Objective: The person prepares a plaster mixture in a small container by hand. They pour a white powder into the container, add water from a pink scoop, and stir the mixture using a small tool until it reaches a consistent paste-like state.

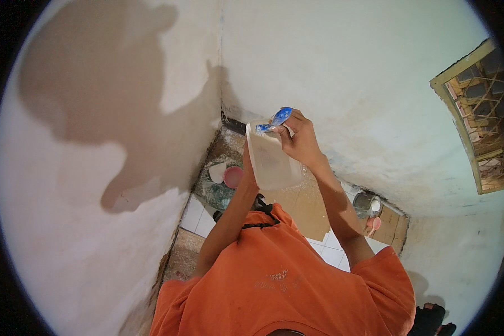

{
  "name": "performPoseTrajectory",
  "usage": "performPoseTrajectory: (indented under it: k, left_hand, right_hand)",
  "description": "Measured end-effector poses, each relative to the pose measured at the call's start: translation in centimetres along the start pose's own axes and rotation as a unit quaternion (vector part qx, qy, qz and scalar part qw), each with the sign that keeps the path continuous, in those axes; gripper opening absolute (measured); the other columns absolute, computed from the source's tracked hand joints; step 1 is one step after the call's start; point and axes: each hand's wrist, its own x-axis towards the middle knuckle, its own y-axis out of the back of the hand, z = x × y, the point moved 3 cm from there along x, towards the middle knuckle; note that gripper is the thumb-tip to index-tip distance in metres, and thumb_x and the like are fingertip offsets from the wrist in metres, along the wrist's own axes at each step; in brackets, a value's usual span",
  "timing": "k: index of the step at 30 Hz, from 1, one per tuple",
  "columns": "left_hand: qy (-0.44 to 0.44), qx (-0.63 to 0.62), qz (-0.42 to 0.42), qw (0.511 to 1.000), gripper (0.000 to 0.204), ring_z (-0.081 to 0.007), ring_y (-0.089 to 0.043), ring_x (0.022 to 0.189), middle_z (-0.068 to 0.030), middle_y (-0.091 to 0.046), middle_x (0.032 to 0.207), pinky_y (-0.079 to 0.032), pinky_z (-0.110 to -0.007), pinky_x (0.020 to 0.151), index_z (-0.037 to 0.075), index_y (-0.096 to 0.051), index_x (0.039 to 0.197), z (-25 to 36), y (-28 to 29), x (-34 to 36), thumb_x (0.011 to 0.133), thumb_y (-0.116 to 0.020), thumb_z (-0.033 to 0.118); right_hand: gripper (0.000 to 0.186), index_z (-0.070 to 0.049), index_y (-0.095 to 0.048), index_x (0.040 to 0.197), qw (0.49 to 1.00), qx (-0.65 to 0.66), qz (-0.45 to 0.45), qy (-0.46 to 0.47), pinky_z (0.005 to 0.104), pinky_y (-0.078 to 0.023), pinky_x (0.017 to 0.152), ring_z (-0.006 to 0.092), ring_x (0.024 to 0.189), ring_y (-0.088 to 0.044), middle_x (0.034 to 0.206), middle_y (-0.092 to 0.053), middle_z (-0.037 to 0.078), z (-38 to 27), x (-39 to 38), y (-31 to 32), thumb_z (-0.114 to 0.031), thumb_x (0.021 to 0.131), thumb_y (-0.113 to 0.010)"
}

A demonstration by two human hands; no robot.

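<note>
A translucent, rounded-corner plastic container (pixel 271 162) is tilted up in front of me. My left hand (pixel 251 172) supports it from its left side and underside. Most of those fingers are hidden behind the container. Over its far rim, my right hand (pixel 301 136) is closed on a blue-and-white brush-like thing (pixel 283 116). The lower blue part lies at the rim, and pale bristles seem to show beneath it. Its exact kind is hard to make out.
Pale walls meet at a corner ahead. A pink bowl (pixel 233 177) and a whitish piece (pixel 217 172) lie low on the left. At right stand a dark bucket (pixel 366 205) and a pink dipper (pixel 374 223). A framed, meshed window (pixel 479 117) is on the right wall.
</note>
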Motion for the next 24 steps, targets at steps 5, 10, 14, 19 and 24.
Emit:
performPoseTrajectory:
  k: [5,10,14,19,24]
  left_hand:
    - [-0.014,0.005,0.006,1.000,0.059,-0.0244,-0.062,0.107,-0.0101,-0.060,0.123,-0.055,-0.040,0.090,0.009,-0.048,0.135,0.8,-0.4,-0.4,0.100,-0.032,0.054]
    - [-0.058,0.036,0.001,0.998,0.060,-0.0252,-0.062,0.108,-0.0108,-0.060,0.124,-0.055,-0.041,0.089,0.009,-0.047,0.136,1.4,1.7,0.4,0.100,-0.031,0.054]
    - [-0.064,0.042,0.010,0.997,0.061,-0.0258,-0.061,0.109,-0.0114,-0.058,0.128,-0.054,-0.042,0.089,0.010,-0.046,0.137,1.6,2.8,0.5,0.100,-0.031,0.056]
    - [-0.082,0.085,0.044,0.992,0.060,-0.0272,-0.061,0.109,-0.0113,-0.058,0.128,-0.053,-0.044,0.092,0.011,-0.046,0.137,1.9,4.2,0.7,0.100,-0.031,0.056]
    - [-0.041,0.042,-0.005,0.998,0.062,-0.0295,-0.059,0.114,-0.0129,-0.056,0.131,-0.052,-0.045,0.095,0.009,-0.044,0.139,1.6,3.4,0.8,0.100,-0.034,0.054]
  right_hand:
    - [0.015,-0.005,-0.068,0.091,0.999,-0.034,-0.015,0.018,0.0462,-0.048,0.094,0.0411,0.102,-0.061,0.095,-0.068,0.016,1.2,-1.2,-0.4,0.003,0.079,-0.063]
    - [0.015,-0.005,-0.068,0.092,0.999,-0.002,-0.020,-0.030,0.0478,-0.048,0.092,0.0420,0.108,-0.059,0.099,-0.067,0.020,-0.1,-3.8,-0.5,-0.002,0.078,-0.065]
    - [0.012,-0.004,-0.068,0.092,0.997,-0.002,-0.013,-0.078,0.0475,-0.049,0.092,0.0418,0.110,-0.059,0.099,-0.067,0.020,-1.1,-5.4,-0.1,-0.003,0.080,-0.065]
    - [0.015,-0.004,-0.070,0.095,0.987,0.041,-0.032,-0.154,0.0407,-0.047,0.096,0.0385,0.114,-0.060,0.094,-0.070,0.016,-2.0,-6.1,0.8,0.000,0.081,-0.066]
    - [0.009,-0.003,-0.069,0.091,0.996,0.021,0.016,-0.086,0.0458,-0.045,0.100,0.0333,0.102,-0.065,0.087,-0.070,0.015,-3.7,-4.1,2.9,-0.003,0.084,-0.065]
